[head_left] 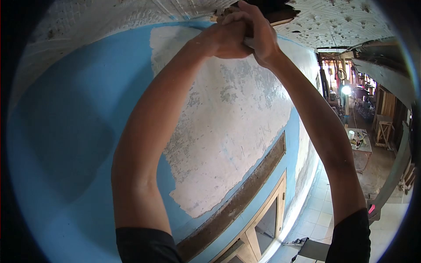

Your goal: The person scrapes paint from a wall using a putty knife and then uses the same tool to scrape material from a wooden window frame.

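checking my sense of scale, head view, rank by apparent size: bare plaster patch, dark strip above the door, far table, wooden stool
1. bare plaster patch
2. dark strip above the door
3. far table and wooden stool: near alike, both distant, unranked

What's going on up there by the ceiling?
A person is stretching both arms up to where the wall meets the ceiling. The left hand and right hand are bunched together at a dark gap in the textured ceiling; whether they grip anything is hidden. Below them the blue wall has a big bare patch where the paint is gone. A wooden door frame sits lower down, and a workbench stands off to the right.
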Available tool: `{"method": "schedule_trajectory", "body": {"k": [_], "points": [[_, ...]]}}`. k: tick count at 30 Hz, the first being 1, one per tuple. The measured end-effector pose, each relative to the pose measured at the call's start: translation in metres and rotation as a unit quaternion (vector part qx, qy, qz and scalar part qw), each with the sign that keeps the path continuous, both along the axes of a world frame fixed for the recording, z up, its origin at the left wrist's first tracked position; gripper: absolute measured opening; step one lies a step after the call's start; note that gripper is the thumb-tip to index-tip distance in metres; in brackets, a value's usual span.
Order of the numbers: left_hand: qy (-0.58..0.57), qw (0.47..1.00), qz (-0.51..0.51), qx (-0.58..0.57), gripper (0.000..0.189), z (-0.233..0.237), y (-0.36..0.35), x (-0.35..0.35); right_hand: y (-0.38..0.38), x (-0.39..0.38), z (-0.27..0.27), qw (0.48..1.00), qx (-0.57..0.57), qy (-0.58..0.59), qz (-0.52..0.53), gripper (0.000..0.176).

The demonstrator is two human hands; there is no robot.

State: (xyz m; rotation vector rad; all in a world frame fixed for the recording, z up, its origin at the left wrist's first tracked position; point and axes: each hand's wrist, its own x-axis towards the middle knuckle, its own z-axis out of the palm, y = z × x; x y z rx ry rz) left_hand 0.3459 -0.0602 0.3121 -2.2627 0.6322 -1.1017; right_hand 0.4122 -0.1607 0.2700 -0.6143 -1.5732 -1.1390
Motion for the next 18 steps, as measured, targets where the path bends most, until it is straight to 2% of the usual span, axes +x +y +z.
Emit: {"method": "schedule_trajectory", "body": {"k": [2, 4, 7, 10, 13, 16, 18], "points": [[-0.008, 1.0, -0.013, -0.005, 0.04, 0.001, 0.0, 0.0, -0.001, 0.0, 0.002, 1.0, -0.021, 0.016, 0.013, 0.05], [-0.03, 0.999, -0.019, 0.013, 0.039, -0.004, 0.004, 0.003, 0.002, 0.001, 0.002, 0.973, -0.121, 0.144, 0.131, 0.053], [0.016, 0.999, 0.035, -0.014, 0.038, -0.002, -0.014, -0.008, -0.007, -0.005, -0.007, 0.953, -0.12, 0.238, 0.142, 0.055], [0.007, 1.0, -0.027, 0.003, 0.039, -0.004, -0.002, 0.002, -0.002, -0.01, -0.011, 0.953, -0.11, 0.255, 0.118, 0.055], [0.05, 0.998, 0.04, -0.012, 0.038, 0.001, -0.013, 0.005, -0.007, -0.001, -0.01, 0.953, -0.101, 0.251, 0.138, 0.055], [-0.012, 0.999, -0.03, 0.021, 0.037, -0.005, 0.001, 0.01, -0.003, -0.003, -0.011, 0.961, -0.117, 0.231, 0.093, 0.053], [-0.004, 0.999, 0.031, 0.012, 0.037, -0.006, -0.002, 0.014, -0.004, -0.001, -0.016, 0.954, -0.116, 0.25, 0.12, 0.051]]}}
